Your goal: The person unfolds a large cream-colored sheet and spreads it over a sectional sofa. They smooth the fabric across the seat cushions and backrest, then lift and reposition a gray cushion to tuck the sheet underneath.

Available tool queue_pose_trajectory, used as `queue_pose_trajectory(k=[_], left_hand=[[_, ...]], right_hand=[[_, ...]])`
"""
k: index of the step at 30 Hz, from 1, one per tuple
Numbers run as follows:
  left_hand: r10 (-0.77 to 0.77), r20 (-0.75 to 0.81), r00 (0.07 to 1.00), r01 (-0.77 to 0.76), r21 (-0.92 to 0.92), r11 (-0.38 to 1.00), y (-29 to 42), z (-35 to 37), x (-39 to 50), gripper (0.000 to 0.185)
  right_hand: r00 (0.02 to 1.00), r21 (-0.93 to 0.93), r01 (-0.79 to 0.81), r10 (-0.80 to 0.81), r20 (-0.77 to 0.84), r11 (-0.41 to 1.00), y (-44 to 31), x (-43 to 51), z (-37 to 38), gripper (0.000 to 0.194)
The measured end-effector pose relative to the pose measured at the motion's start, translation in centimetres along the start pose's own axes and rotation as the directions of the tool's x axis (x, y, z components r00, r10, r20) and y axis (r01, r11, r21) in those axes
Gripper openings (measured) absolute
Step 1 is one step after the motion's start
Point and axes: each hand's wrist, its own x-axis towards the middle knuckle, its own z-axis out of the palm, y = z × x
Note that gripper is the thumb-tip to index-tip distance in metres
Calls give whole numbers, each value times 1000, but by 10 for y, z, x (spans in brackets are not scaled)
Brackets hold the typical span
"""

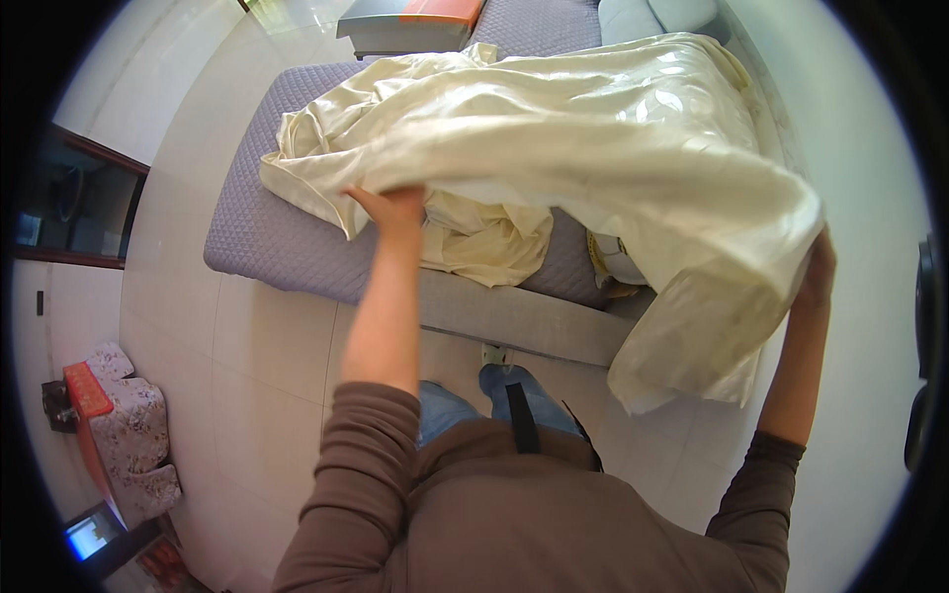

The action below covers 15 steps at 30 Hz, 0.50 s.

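Note:
A large cream satin cloth (519,141), perhaps a duvet cover, lies spread over a sofa with a grey-purple quilted cover (296,237). Its right part is lifted off the seat, with a corner hanging down past the sofa's front. At the raised right end my right hand (818,267) grips the cloth's edge, fingers partly hidden behind it. My left hand (393,204) is at the cloth's near edge, thumb spread to the left; its fingers are blurred and partly hidden, so its hold is unclear. Between the arms, a bunched part of cream cloth (489,241) rests on the seat.
The sofa's front edge (519,315) runs just before my legs. A white and yellow item (617,259) lies on the seat under the raised cloth. A low table (408,33) stands beyond the sofa, a wall (852,185) is at right, and a floral-covered piece of furniture (133,430) is at left.

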Motion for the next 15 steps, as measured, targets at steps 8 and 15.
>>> queue_pose_trajectory(k=[8, 15], left_hand=[[-104, -49, 993, 106, 29, 994, 113, 108, 89, 73], [-163, 24, 986, 153, 239, 959, 231, 130, 103, 28]], right_hand=[[917, -191, 301, -339, -212, 934, -77, -76, 0, 43], [808, -365, 210, -371, -458, 907, -57, -162, 66, 47]])
